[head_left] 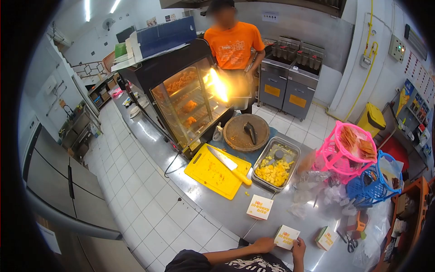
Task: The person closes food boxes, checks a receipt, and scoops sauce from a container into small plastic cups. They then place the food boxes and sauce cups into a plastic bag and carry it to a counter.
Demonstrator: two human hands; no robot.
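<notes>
A small white cardboard food box (286, 236) with orange and yellow print is between my hands at the near edge of the steel counter. My left hand (264, 245) grips its left side with closed fingers. On the opposite side, my right hand (298, 248) pinches the box near its lower right corner. A second printed box (259, 207) stands farther forward and slightly left. To the right of my right hand sits a third box (325, 238), turned at an angle. Whether any of these boxes contains food cannot be seen.
A knife (223, 158) lies on a yellow cutting board (204, 177). Beside it are a metal pan (295, 156) of yellow food and a round stone mortar (233, 136). Pink (333, 147) and blue (362, 192) baskets, scissors (351, 245) and a glass warmer (170, 113) surround. A co-worker (233, 45) stands opposite.
</notes>
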